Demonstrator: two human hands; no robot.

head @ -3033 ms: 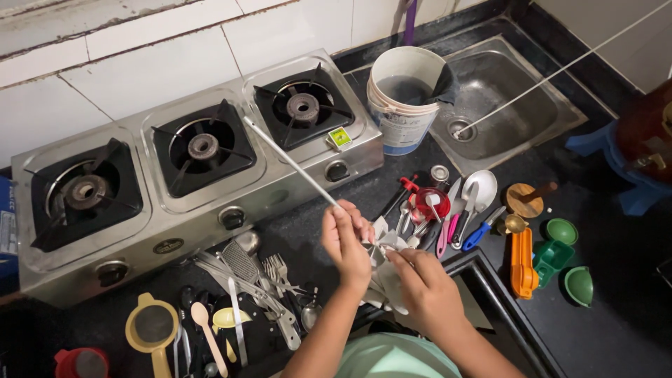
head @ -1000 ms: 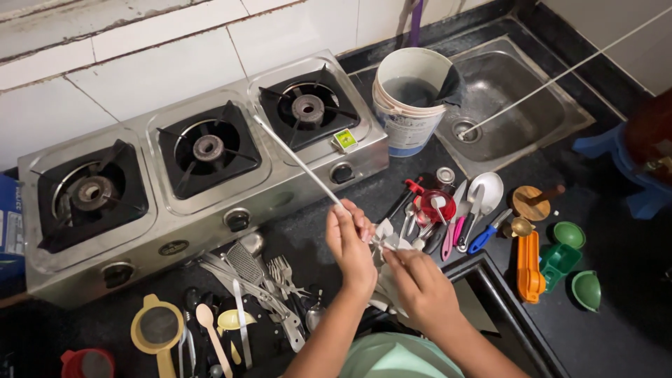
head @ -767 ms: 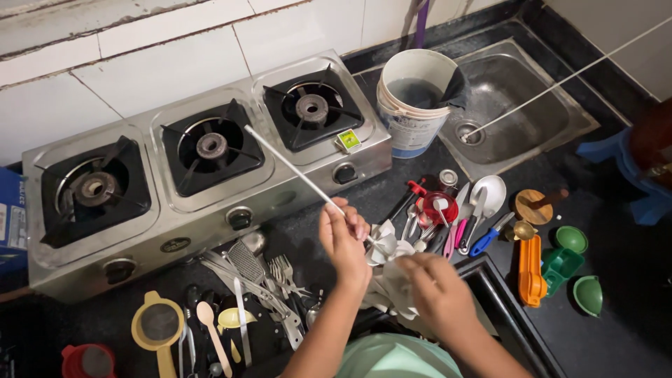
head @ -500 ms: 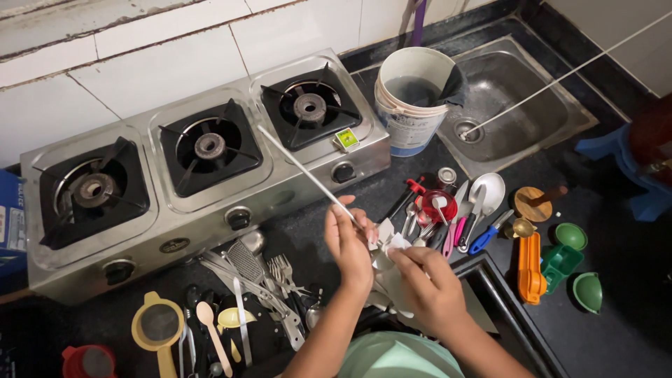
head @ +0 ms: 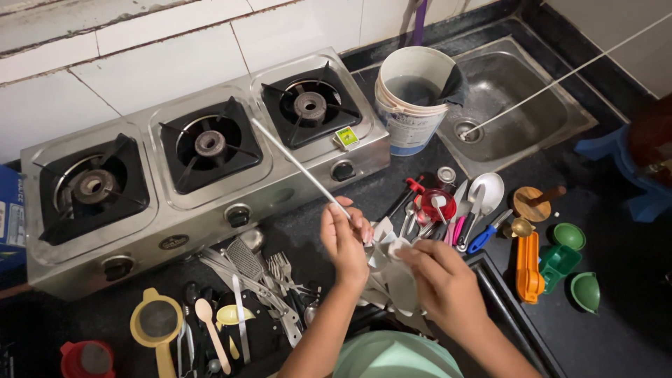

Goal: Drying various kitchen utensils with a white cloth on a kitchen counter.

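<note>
My left hand grips the lower end of a long thin metal rod that slants up and left over the three-burner steel stove. My right hand is closed on a white cloth, bunched around the rod's lower end between both hands. Both hands hover over the black counter, just in front of the stove. What the cloth covers is hidden.
Forks, tongs and spoons lie left of my hands, with a yellow strainer. Right of them are a red-handled tool, a white ladle, an orange peeler and green cups. A white bucket stands beside the steel sink.
The rod has stayed slanted over the stove while my right hand shifted the cloth a little along its lower end. The view has barely moved.
</note>
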